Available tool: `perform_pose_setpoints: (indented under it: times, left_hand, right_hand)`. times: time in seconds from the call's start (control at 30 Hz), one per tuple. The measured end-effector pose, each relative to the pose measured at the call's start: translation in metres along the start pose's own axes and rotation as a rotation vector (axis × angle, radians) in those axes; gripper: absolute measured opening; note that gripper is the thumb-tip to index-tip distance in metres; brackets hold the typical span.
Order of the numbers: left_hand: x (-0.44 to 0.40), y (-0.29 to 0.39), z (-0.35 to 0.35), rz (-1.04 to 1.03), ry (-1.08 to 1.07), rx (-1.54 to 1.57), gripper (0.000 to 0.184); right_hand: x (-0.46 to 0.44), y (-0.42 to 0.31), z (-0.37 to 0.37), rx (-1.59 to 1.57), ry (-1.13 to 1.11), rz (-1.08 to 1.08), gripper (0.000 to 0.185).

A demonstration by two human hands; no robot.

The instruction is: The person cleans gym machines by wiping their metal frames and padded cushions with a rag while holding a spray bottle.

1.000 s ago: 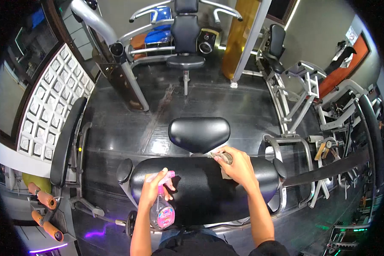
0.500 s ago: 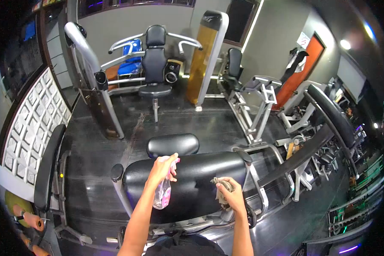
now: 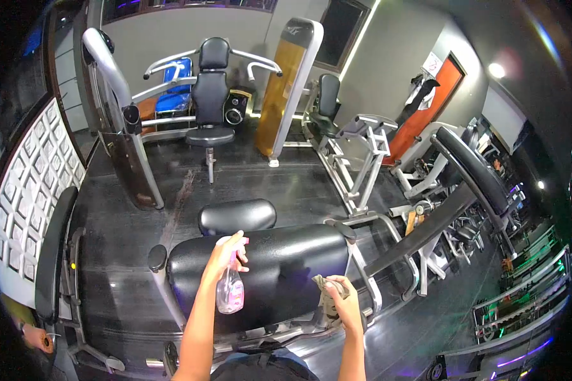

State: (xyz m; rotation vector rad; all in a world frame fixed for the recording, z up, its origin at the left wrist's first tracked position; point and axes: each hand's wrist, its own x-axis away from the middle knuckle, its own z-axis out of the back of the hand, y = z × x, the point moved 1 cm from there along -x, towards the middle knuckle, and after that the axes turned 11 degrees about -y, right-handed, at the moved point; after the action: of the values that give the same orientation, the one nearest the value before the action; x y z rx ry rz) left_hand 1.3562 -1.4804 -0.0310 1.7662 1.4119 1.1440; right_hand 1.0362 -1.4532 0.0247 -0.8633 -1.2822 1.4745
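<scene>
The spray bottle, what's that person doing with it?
The person's left hand holds the spray bottle up over the big black pad. The right hand grips a crumpled cloth near the pad's right end. A smaller black pad sits just beyond the big one.

It was a gym. Beyond the grip on the spray bottle [image 3: 231,291] stood a shoulder machine with a black padded seat [image 3: 210,136] and silver press arms, a tall weight tower [image 3: 289,89] to its right. Just past the gripped bottle lay a black padded bench [image 3: 267,270]. Farther right of the grip, more padded machines crowded the dark floor [image 3: 133,254], near metal racks [image 3: 521,305] lit green.
</scene>
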Motion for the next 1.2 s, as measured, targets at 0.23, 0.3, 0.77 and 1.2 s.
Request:
perform_pose_setpoints:
  times: [0.23, 0.3, 0.77, 1.2]
  left_hand:
    - [0.015, -0.001, 0.008, -0.020, 0.044, 0.055, 0.054]
    - [0.013, -0.005, 0.011, -0.025, 0.050, 0.068, 0.052]
    - [0.024, 0.006, 0.000, 0.096, 0.165, 0.050, 0.044]
    - [0.026, 0.008, 0.001, 0.178, 0.132, 0.045, 0.048]
  right_hand:
    - [-0.101, -0.030, -0.024, 0.491, -0.275, 0.195, 0.025]
    - [-0.141, -0.028, -0.035, 0.633, -0.334, 0.277, 0.022]
    - [-0.241, 0.013, -0.156, 0.859, -0.797, 0.197, 0.020]
    - [-0.216, -0.007, -0.089, 0.972, -0.688, 0.197, 0.017]
